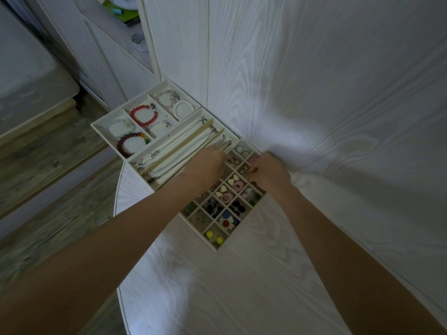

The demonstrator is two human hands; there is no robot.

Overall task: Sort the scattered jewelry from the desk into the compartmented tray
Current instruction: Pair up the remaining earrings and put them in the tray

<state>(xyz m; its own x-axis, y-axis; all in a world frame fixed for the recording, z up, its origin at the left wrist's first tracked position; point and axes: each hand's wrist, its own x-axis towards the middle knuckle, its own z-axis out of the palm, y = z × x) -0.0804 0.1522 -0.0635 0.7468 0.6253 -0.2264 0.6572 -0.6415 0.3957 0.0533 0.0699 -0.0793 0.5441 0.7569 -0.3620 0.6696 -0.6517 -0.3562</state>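
Fingers of my left hand (205,165) curl down over the grid tray (244,228); what they grip, I cannot tell. My right hand (271,171) pinches something tiny at the tray's far right cells. Left of it, a long tray (169,139) holds necklaces; farther left, three compartments of the bracelet tray (101,123) hold six bracelets. All rest on the white desk (242,286).

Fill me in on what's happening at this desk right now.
A person is sorting jewelry into a compartmented tray on a white desk. Both hands are over the small-cell grid section: the left hand reaches by the necklace slots, and the right hand seems to pinch something small over a cell, too small to identify. Bead bracelets already fill the far compartments, and colourful earrings sit in the near cells.
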